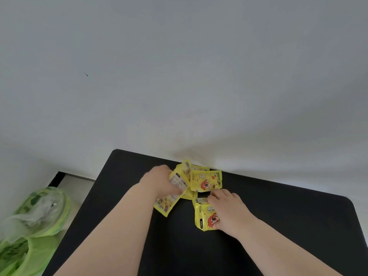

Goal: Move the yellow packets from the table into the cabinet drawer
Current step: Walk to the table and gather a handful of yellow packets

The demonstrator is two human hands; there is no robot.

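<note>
While both hands gather yellow packets [206, 181] | left hand [162, 182] clutching several, right hand [227, 208] pressing one (table [278, 216]) | next: lift, find drawer

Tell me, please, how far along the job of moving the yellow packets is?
Nothing looks stowed yet: no cabinet drawer is in view. In hand: the left hand grips several glossy yellow packets; the right hand presses another yellow packet on the black table. Left: gathering the rest and carrying everything over.
</note>
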